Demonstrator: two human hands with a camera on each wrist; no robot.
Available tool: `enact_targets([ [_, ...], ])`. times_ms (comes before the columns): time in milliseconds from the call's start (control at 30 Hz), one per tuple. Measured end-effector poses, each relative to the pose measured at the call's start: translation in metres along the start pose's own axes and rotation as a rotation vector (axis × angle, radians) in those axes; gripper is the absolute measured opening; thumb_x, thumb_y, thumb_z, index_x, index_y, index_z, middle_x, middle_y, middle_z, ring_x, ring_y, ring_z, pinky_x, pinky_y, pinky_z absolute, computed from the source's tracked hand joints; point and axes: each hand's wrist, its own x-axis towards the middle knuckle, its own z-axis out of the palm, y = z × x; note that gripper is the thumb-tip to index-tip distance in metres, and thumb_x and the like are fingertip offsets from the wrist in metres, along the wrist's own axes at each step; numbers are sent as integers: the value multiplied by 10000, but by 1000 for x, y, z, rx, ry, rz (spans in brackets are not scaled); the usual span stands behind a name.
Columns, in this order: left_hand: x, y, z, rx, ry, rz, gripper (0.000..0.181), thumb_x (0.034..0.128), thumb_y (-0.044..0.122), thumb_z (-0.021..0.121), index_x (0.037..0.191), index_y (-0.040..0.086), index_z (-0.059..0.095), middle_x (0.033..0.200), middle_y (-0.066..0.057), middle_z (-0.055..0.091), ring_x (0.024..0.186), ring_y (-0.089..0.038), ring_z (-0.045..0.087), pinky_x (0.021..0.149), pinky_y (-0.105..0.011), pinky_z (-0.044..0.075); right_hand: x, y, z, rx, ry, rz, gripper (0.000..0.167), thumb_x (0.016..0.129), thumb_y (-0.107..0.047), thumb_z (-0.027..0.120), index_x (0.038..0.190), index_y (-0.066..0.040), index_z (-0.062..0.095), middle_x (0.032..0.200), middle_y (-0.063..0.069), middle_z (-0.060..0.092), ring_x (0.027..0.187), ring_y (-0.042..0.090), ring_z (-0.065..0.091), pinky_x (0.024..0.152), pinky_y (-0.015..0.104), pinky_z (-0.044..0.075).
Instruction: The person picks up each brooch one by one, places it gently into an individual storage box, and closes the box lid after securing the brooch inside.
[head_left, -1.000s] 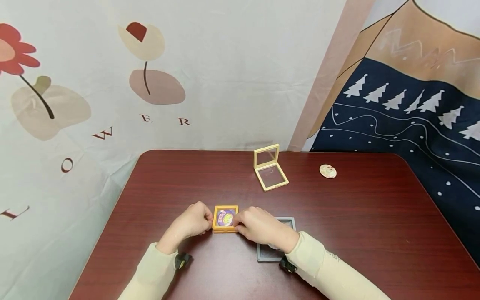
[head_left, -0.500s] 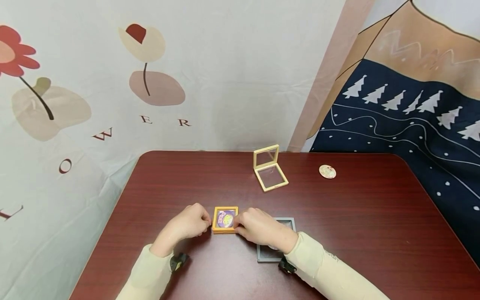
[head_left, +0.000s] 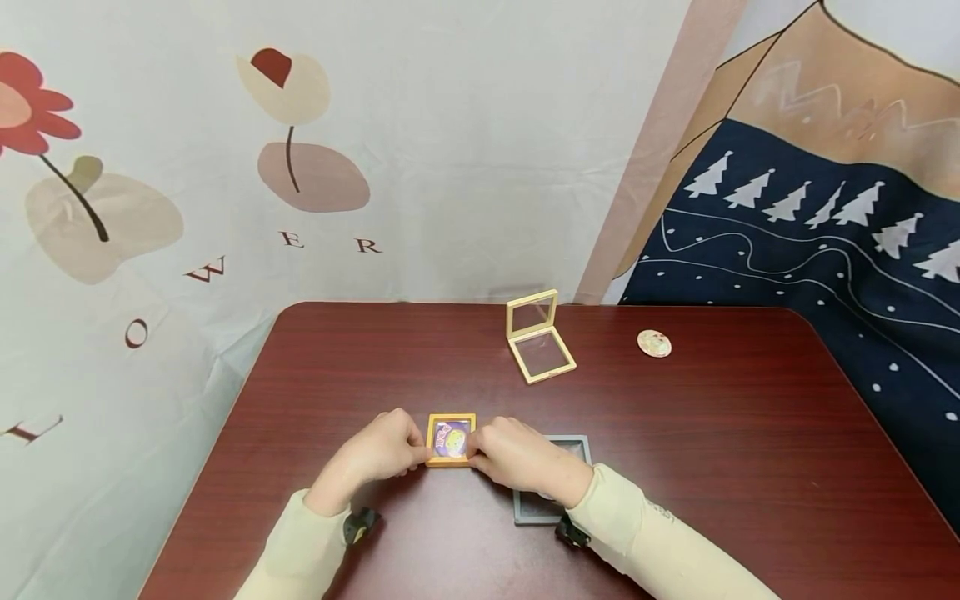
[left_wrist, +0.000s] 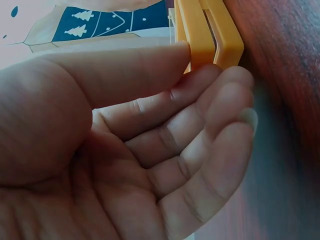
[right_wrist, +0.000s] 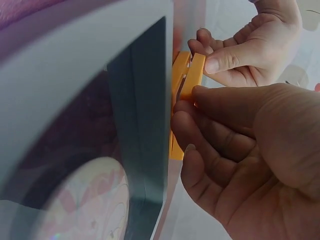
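A small orange display frame [head_left: 452, 417] lies near the table's front middle, with a purple and yellow round piece [head_left: 451, 439] behind its clear window. My left hand [head_left: 381, 448] pinches its near left corner between thumb and fingertips. At the near right corner, my right hand [head_left: 519, 454] also pinches the frame. Both wrist views show a narrow gap between the frame's two halves, at the orange edge [left_wrist: 197, 32] and at the orange side [right_wrist: 192, 82]. Beneath my right wrist lies a grey display frame [head_left: 534, 522], partly covered, holding a pale patterned disc [right_wrist: 87, 200].
A pale yellow display frame [head_left: 553, 374] stands unfolded behind the hands, its lid upright. Farther right lies a loose pale round disc [head_left: 655, 343] on the dark red table [head_left: 735, 433]. A printed cloth [head_left: 465, 167] hangs along the table's back edge.
My left fingertips stood slightly off the orange frame half a second ago and now meet its left corner again. My right hand has stayed nearly still.
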Motion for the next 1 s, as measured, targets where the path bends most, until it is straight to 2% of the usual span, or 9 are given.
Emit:
enact_targets([
  [300,-1,3,3,-10,5,-34,325,935,71,772,619,92,699,513,26,586,469,-94,510,486,-248,421,1,-1,2,-28,18,-29,296,918,-70,775,693,-172,613,650,-120,486,579,52,419,550,212,383],
  [733,0,3,5,-13,-3,-47,343,948,62,758,612,92,697,514,8,598,458,-94,504,480,-244,411,2,-4,1,-30,-10,-6,357,930,-56,763,664,-181,560,624,-114,437,573,48,382,536,209,356],
  [900,1,1,7,-15,1,-54,342,944,57,759,610,91,694,515,0,605,457,-94,511,477,-241,413,2,-3,-1,-62,-10,-14,317,940,-78,752,688,-186,593,630,-119,456,572,39,381,543,220,368],
  [1000,1,1,7,-24,-1,-53,332,941,55,762,617,88,695,523,-9,610,458,-96,511,477,-241,419,1,-2,-6,-84,10,-14,226,956,-116,741,752,-187,675,669,-125,527,588,40,422,567,245,417],
])
